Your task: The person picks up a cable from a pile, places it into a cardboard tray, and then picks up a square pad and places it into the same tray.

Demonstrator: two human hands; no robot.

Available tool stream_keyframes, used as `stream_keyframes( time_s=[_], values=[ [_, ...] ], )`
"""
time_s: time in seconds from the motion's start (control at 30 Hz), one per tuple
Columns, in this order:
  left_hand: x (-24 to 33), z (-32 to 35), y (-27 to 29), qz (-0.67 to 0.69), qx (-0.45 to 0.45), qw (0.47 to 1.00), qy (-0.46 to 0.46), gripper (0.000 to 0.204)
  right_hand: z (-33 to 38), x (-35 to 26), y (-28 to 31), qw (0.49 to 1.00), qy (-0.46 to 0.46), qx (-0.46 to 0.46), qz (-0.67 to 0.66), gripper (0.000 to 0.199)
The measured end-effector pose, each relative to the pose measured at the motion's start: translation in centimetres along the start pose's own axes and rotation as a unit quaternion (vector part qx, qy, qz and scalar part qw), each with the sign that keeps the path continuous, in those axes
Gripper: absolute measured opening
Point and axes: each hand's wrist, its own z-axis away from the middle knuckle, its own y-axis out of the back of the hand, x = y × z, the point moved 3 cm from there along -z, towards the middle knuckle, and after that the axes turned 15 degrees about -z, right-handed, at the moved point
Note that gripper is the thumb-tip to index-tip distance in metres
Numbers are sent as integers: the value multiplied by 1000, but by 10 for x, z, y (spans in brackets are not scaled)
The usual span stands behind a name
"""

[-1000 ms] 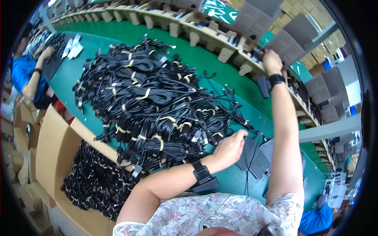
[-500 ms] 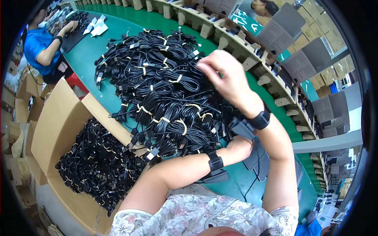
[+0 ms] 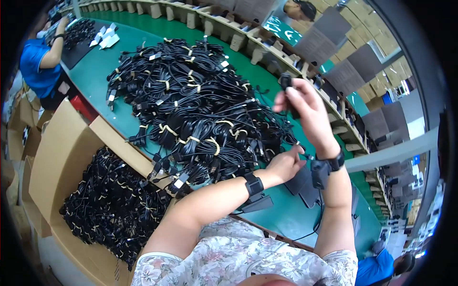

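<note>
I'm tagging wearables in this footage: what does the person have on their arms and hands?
Both hands are bare, without gloves. The left wrist carries a black band with a flat dark wedge-shaped unit hanging below it. The right wrist has a similar black band with a boxy dark module. Short sleeves of a pale floral-print top end at the upper arms.

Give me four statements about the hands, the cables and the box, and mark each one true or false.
1. The right hand is raised, holding a black plug. True.
2. The left hand rests inside the cardboard box. False: it is at the edge of the cable pile on the green table.
3. The cardboard box holds bundled black cables. True.
4. Both wrists are bare. False: each wears a black wristband.
</note>
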Motion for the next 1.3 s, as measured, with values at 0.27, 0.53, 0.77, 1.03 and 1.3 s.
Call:
stream_keyframes(
  time_s=[0.27,0.53,0.77,1.03,1.3],
  values=[
    [32,-10,32,399,-76,907,115,27,99,5,92,976,-38,112,-182,19],
    [10,-7,15,389,-68,907,147,21,142,18,73,907,124,66,397,29],
    [10,-2,16,232,5,969,86,23,104,5,102,808,105,133,565,39],
    [-7,8,-4,-70,5,997,13,30,-32,-40,193,570,33,161,805,24],
    [5,11,4,-108,5,994,16,34,-120,11,228,432,-45,27,900,19]
  ],
)
